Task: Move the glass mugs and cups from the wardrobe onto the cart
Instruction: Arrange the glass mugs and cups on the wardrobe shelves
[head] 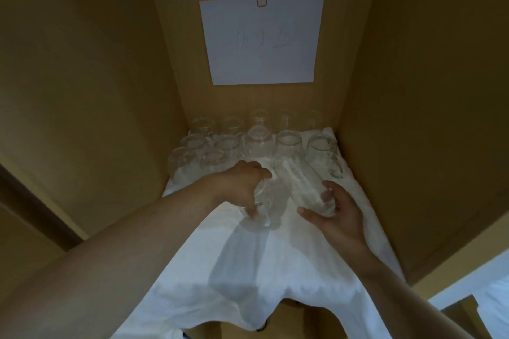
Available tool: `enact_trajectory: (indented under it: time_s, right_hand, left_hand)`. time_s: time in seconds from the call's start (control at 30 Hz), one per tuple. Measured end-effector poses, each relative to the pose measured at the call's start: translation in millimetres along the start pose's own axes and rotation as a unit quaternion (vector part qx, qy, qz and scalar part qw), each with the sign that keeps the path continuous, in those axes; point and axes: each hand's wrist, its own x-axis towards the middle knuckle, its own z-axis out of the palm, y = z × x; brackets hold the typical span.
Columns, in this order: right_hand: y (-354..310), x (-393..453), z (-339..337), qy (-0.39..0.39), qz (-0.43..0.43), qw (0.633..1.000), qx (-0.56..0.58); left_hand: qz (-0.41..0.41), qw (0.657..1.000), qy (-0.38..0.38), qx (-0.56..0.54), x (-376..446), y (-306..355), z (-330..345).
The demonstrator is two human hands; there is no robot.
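Inside the wardrobe, several clear glass mugs and cups stand in rows at the back of a shelf covered by a white cloth. My left hand grips a clear glass from above, tilted over the cloth. My right hand holds a tall ribbed glass by its lower end, leaning away from me. The two held glasses are close together, almost touching.
Wooden wardrobe walls close in on the left and right. A white paper sheet is taped to the back panel. The cloth hangs over the shelf's front edge. A white frame shows at the lower right.
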Motion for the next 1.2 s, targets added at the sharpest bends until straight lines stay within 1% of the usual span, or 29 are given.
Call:
enact_trajectory:
  time_s: [0.07, 0.13, 0.2, 0.33, 0.47, 0.67, 0.93, 1.07, 1.2]
  right_hand:
    - [-16, 9, -7, 0.025, -0.044, 0.999, 0.004]
    - [-32, 21, -14, 0.042, -0.087, 0.995, -0.004]
    - [-46, 34, -19, 0.041, -0.114, 0.992, -0.029]
    - [-70, 55, -19, -0.01, -0.11, 0.987, -0.113]
    - [-82, 65, -9, -0.081, -0.124, 0.964, -0.218]
    - [-84, 81, 22, -0.154, -0.114, 0.949, -0.251]
    - [-76, 95, 48, -0.184, -0.116, 0.939, -0.265]
    - [-73, 100, 49, -0.184, -0.115, 0.935, -0.28]
    - [-72, 99, 48, -0.192, -0.111, 0.931, -0.289]
  left_hand:
    - [0.002, 1.0, -0.002, 0.023, 2, -3, -3]
    - [0.003, 0.999, 0.029, 0.019, 6, -6, -3]
    - [0.004, 0.998, 0.054, 0.013, 10, -8, -4]
    - [-0.016, 0.995, 0.085, 0.042, 21, -10, -2]
    - [-0.031, 0.993, 0.089, 0.065, 30, -18, -3]
    - [-0.026, 0.991, 0.117, 0.065, 37, -25, -2]
    - [-0.039, 0.984, 0.159, 0.073, 41, -23, 2]
    - [-0.061, 0.98, 0.169, 0.08, 43, -18, 3]
    - [-0.094, 0.979, 0.171, 0.054, 47, -12, 6]
